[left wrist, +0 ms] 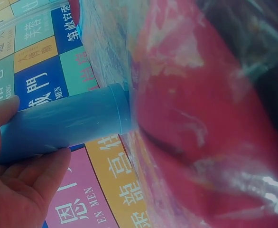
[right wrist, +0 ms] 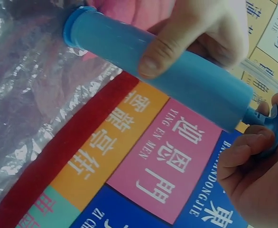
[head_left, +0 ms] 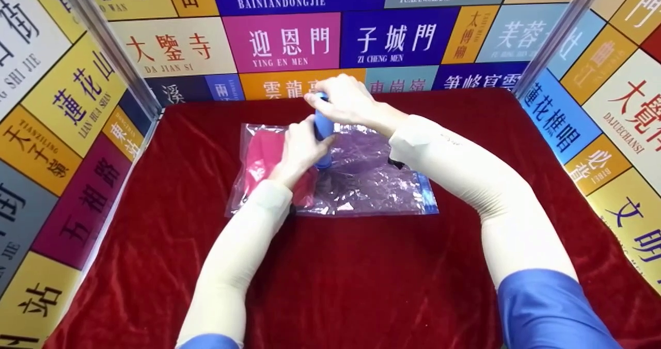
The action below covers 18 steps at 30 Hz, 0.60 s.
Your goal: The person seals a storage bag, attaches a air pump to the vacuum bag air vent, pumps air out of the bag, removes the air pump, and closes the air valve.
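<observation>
One blue hand pump [head_left: 324, 124] stands roughly upright between the person's two hands, its flanged foot down on the clear plastic bag [head_left: 374, 186]. The left hand [head_left: 302, 147] is curled about the barrel partway up, thumb on one side and fingers on the other. Above it, the right hand [head_left: 346, 98] has its fingers closed on the pump's handle [right wrist: 274, 128], right at the top end. I count one pump, one bag and, as far as I can see, one folded pink cloth [head_left: 264, 150] inside it, lying toward the person's left, partly behind the left hand and wrist. The bag's other side looks purplish and wrinkled, with glare all over it; whether that tint is the plastic or something within, I can't tell. A single blue strip [head_left: 427, 194] runs down its right-hand edge. Whatever the foot meets on the bag is hidden beneath it, and from the head view the right hand covers most of the handle. Two cream sleeves [head_left: 227, 261] reach across the red velvet cloth [head_left: 361, 266], with a dark bit showing at each wrist, too obscured to name. Around stand lettered panels [head_left: 289, 42], several cut off at the edges.
</observation>
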Tool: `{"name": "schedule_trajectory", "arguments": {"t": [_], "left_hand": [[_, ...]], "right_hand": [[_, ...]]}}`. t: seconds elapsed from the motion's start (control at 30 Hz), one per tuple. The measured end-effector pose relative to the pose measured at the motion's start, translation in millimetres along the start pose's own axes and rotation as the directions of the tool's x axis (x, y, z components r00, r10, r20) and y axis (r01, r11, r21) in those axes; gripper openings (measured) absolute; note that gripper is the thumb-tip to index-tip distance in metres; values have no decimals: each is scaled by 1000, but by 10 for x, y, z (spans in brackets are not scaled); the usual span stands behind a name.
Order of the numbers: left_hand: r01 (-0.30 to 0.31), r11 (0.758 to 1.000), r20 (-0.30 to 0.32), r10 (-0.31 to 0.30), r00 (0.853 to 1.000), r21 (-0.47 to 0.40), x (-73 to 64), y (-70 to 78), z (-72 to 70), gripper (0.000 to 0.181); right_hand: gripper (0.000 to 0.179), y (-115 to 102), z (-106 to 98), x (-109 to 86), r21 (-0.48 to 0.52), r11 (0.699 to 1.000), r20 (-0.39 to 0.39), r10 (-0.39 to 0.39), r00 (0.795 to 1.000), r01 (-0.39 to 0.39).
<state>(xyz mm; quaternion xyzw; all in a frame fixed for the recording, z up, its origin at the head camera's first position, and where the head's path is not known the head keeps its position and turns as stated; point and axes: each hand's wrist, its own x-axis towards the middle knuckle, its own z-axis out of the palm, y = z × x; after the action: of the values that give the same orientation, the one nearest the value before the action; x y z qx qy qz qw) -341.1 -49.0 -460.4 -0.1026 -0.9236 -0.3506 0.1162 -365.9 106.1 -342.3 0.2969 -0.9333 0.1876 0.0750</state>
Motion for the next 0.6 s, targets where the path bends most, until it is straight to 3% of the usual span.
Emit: {"name": "schedule_trajectory", "arguments": {"t": [0.43, 0.6], "left_hand": [[18, 1000, 16, -18, 1000, -7, -7, 14, 5, 49], [11, 1000, -5, -11, 1000, 11, -1, -1, 14, 47]], "right_hand": [[43, 45, 64, -37, 45, 999, -25, -20, 999, 21], [43, 56, 68, -37, 79, 997, -28, -19, 999, 21]]}}
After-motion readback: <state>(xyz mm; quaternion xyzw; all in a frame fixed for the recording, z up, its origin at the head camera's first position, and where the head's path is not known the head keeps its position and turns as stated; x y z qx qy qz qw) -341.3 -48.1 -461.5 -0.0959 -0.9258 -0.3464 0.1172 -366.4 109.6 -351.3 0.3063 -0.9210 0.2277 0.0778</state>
